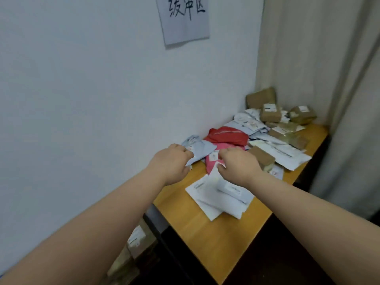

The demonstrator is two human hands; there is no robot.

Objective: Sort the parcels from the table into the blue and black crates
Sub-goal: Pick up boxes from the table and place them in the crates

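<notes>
A wall sign [183, 17] is showing "缓冲区", its top cut off. Left hand [171, 161] is pinching a pale blue parcel [202, 150]; right hand [238, 165] is pinching a white parcel [213, 190]. Parcel labels are blurring beyond reading.

Paper sign [183, 19] on the wall, above and beyond the hands: handwritten black characters "缓冲区". Printed labels on the parcels [270, 112] past the hands: blurred, not legible.

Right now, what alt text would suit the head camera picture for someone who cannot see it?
Two bare arms reach over a wooden table of mail: the left hand grips a pale blue parcel, the right hand pinches a white envelope. Red and pink bags and brown boxes lie beyond, under a handwritten wall sign.
</notes>
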